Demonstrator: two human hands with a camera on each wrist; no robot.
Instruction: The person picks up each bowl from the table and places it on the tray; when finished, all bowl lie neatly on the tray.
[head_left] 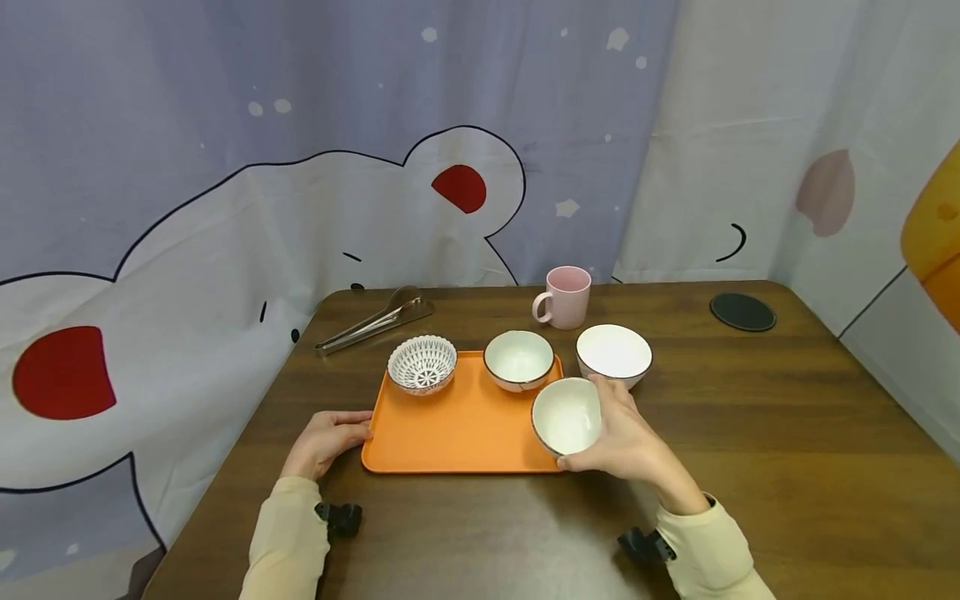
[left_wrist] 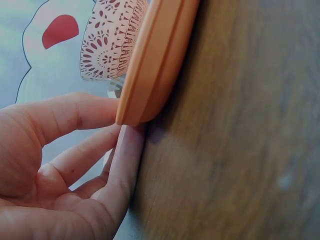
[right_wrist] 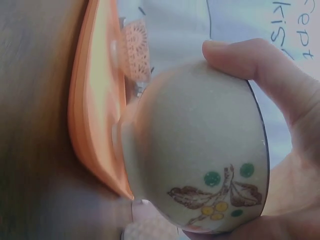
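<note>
A printed curtain (head_left: 360, 75) backs the scene, rising behind the far edge of the brown desk (head_left: 795, 400); only the right wrist view shows handwritten-looking letters on the backdrop. An orange tray (head_left: 457, 433) lies left of the desk's middle, carrying two bowls along its far edge. The left hand (head_left: 326, 442) pinches the tray's left edge; the left wrist view adds the tray's stepped side and fingers tucked low against it. The right hand (head_left: 626, 437) grips the cream bowl (head_left: 566, 417) across its rim, thumb on the near side, above the tray's near right corner, which it hides. Whether its foot touches the tray, I cannot tell. The head view looks into its pale interior; the right wrist view shows painted leaves, green dots and yellow berries outside.

A white bowl (head_left: 613, 350) stands on the desk just beyond the tray's right edge, its near side partly blocked by the hand. A pale green bowl (head_left: 517, 358) sits at the tray's far right corner, a patterned bowl (head_left: 422, 364) at its far left. Metal tongs (head_left: 386, 319) lie near the desk's far left corner, a pink mug (head_left: 572, 297) by the far edge, a black disc (head_left: 742, 312) towards the far right corner.
</note>
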